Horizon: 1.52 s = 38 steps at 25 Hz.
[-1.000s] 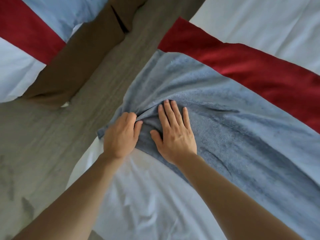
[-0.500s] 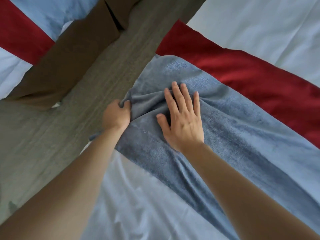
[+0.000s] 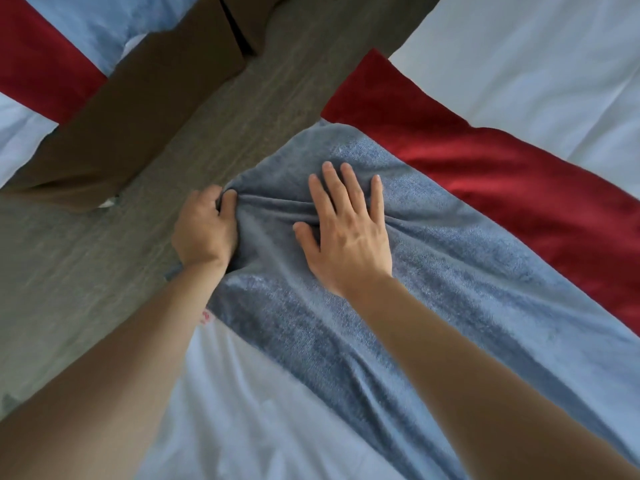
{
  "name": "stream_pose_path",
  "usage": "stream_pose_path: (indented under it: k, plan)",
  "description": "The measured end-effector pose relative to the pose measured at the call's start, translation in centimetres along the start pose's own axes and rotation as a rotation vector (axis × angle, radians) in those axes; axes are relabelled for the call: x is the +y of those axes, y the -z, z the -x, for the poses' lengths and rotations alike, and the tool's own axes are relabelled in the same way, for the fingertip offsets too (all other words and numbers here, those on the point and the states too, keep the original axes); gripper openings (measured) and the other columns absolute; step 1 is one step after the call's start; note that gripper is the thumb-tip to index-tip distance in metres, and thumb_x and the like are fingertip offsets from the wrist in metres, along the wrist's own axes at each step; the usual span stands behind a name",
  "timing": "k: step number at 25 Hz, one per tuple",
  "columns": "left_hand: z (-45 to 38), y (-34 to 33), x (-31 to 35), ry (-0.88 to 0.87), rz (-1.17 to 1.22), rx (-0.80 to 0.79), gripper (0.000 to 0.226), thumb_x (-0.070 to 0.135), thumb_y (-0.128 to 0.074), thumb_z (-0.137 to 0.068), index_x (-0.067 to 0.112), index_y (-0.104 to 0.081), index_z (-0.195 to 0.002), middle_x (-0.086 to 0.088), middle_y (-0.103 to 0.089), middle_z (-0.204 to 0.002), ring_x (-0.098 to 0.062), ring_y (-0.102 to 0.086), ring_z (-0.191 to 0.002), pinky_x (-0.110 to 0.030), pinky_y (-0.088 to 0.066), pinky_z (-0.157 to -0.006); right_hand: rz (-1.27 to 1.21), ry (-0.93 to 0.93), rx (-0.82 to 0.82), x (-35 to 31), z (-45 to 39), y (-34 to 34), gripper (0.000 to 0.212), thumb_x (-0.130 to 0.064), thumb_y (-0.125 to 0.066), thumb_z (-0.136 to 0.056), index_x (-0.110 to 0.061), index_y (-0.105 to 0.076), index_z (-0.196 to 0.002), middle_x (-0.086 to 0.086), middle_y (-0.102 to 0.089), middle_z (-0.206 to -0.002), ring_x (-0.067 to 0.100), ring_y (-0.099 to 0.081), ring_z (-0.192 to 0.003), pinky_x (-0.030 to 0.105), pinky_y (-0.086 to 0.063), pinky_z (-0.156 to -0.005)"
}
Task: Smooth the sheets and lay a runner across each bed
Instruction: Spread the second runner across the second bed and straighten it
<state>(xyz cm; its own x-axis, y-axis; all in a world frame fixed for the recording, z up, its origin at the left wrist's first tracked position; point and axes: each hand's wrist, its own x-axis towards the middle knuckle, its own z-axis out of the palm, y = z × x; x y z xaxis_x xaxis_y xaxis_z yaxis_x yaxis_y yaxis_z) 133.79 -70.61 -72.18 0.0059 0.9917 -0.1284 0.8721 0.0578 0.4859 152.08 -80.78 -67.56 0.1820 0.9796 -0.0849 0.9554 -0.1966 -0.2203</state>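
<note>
bed [image 3: 242, 410] white sheet, near | blue runner [image 3: 433, 289] across it beside red runner [image 3: 502, 174] | right hand [image 3: 349, 233] flat, fingers spread, pressing blue runner | left hand [image 3: 204, 230] gripping its bunched edge

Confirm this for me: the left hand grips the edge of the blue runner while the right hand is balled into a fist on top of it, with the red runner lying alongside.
Not quite. The head view shows the right hand pressing flat on the blue runner, fingers straight and spread, not in a fist. The rest holds: the left hand grips the runner's bunched edge, and the red runner lies alongside.
</note>
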Motion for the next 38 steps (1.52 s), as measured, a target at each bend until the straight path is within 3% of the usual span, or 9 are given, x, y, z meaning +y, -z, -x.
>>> stream_pose_path:
  k: [5, 10, 15, 19, 24, 27, 29, 33, 38]
  plan:
    - [0.0, -1.7, -1.0, 0.018, -0.049, -0.047, 0.036, 0.039, -0.042, -0.102, 0.015, -0.044, -0.076, -0.012, -0.056, -0.077, -0.036, -0.054, -0.074, -0.042, -0.040, -0.060, 0.061, 0.052, -0.074, -0.6, -1.9, -0.4, 0.063, -0.053, -0.033, -0.098, -0.015, -0.039, -0.149, 0.008, -0.030, -0.161, 0.028, -0.015, -0.151, 0.056, -0.004, -0.122]
    - [-1.8, -2.4, -3.9, 0.057, -0.012, -0.040, 0.033, 0.042, -0.040, -0.102, 0.020, -0.047, -0.079, 0.003, -0.050, -0.072, -0.024, -0.048, -0.068, -0.036, -0.034, -0.059, 0.105, 0.138, -0.197, -2.0, -5.7, -1.0, 0.058, -0.052, -0.028, -0.099, -0.018, -0.051, -0.140, 0.006, -0.041, -0.155, 0.025, -0.023, -0.149, 0.052, -0.003, -0.123]
    - [-4.6, -3.3, -8.6, 0.212, -0.073, -0.129, 0.038, 0.046, -0.039, -0.101, 0.016, -0.062, -0.096, -0.017, -0.066, -0.097, -0.039, -0.061, -0.090, -0.043, -0.048, -0.073, 0.178, 0.244, -0.417, -6.2, -10.3, -4.0, 0.051, -0.047, -0.032, -0.099, -0.016, -0.055, -0.132, 0.007, -0.053, -0.141, 0.028, -0.040, -0.136, 0.053, -0.018, -0.120]
    - [-7.6, -4.7, -12.3, 0.274, -0.094, -0.268, 0.035, 0.044, -0.042, -0.099, 0.017, -0.055, -0.081, -0.023, -0.065, -0.099, -0.041, -0.062, -0.095, -0.045, -0.049, -0.079, 0.216, 0.316, -0.505, -8.6, -12.6, -6.6, 0.046, -0.041, -0.038, -0.099, -0.014, -0.055, -0.132, 0.010, -0.056, -0.135, 0.031, -0.047, -0.129, 0.052, -0.025, -0.117]
    - [-8.1, -6.6, -11.1, 0.220, -0.123, -0.423, 0.036, 0.036, -0.049, -0.098, 0.015, -0.049, -0.069, -0.025, -0.066, -0.098, -0.040, -0.063, -0.094, -0.037, -0.042, -0.068, 0.252, 0.345, -0.488, -8.6, -13.0, -7.3, 0.044, -0.038, -0.041, -0.098, -0.013, -0.056, -0.130, 0.011, -0.057, -0.131, 0.032, -0.048, -0.126, 0.055, -0.026, -0.113]
    - [-7.2, -6.8, -9.3, 0.178, -0.071, -0.435, 0.027, 0.036, -0.052, -0.096, 0.016, -0.069, -0.099, -0.016, -0.069, -0.112, -0.035, -0.064, -0.103, -0.039, -0.052, -0.082, 0.256, 0.311, -0.545, -8.1, -13.0, -7.0, 0.047, -0.041, -0.040, -0.098, -0.012, -0.054, -0.132, 0.014, -0.053, -0.136, 0.034, -0.044, -0.130, 0.057, -0.022, -0.115]
    - [-6.5, -6.9, -8.5, 0.091, -0.086, -0.368, 0.031, 0.036, -0.051, -0.095, 0.019, -0.069, -0.115, -0.015, -0.066, -0.118, -0.035, -0.061, -0.109, -0.040, -0.050, -0.089, 0.266, 0.310, -0.549, -8.2, -12.9, -7.3, 0.047, -0.041, -0.039, -0.098, -0.012, -0.055, -0.131, 0.014, -0.053, -0.136, 0.035, -0.043, -0.130, 0.058, -0.021, -0.116]
    - [-5.5, -7.0, -8.0, -0.050, -0.188, -0.313, 0.037, 0.038, -0.049, -0.097, 0.022, -0.064, -0.126, -0.014, -0.060, -0.123, -0.034, -0.054, -0.117, -0.043, -0.044, -0.094, 0.297, 0.315, -0.562, -8.3, -13.1, -7.8, 0.047, -0.039, -0.038, -0.097, -0.012, -0.055, -0.131, 0.015, -0.052, -0.137, 0.035, -0.043, -0.131, 0.060, -0.019, -0.116]
    - [-4.9, -6.4, -7.9, -0.025, -0.220, -0.389, 0.042, 0.042, -0.047, -0.097, 0.024, -0.057, -0.134, -0.011, -0.052, -0.137, -0.031, -0.046, -0.129, -0.044, -0.041, -0.103, 0.374, 0.284, -0.666, -8.4, -13.6, -8.6, 0.050, -0.042, -0.038, -0.097, -0.011, -0.051, -0.135, 0.016, -0.049, -0.141, 0.036, -0.040, -0.133, 0.060, -0.019, -0.115]
